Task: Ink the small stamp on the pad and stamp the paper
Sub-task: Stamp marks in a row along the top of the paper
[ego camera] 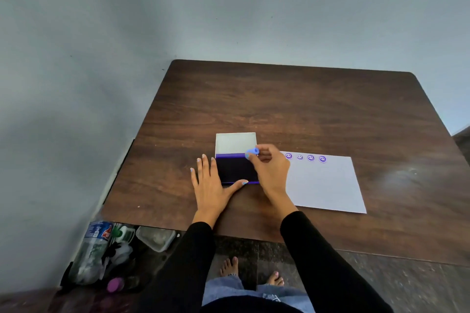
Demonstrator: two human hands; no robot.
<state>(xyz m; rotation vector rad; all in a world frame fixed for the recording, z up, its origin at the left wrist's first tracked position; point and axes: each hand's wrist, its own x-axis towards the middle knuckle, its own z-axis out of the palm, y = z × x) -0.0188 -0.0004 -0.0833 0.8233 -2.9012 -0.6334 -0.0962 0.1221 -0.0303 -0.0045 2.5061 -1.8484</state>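
- At the near table edge both black sleeves cross onto the wood; below it stand bare feet on the dark floor, and bottles with a plastic tub crowd the floor at the near left corner.
- The left hand lies flat and open, fingers spread, holding nothing; its palm presses the wood just left of the ink pad and its thumb rests along the pad's near edge, so it seems to be steadying the pad.
- The right hand is closed in a pinch on the small stamp, a blue piece held at the pad's far right corner, beside the hinge of the raised lid. I cannot tell whether the stamp's face touches the ink or hovers just above it.
- The step in hand looks like inking, with the stamp over the pad rather than the paper.
- The next move would call for a clean lift and a short carry right, then a straight press down on blank paper.
- The paper lies just right of the pad, partly under the right wrist. 4 clear smiley prints run along its far edge, with a 5th possibly hidden by the hand; the rest is blank.
- Beyond pad and paper the table is bare wood to its far edge, which meets the wall, so there is ample room; the paper's right edge sits well inside the table's right side.
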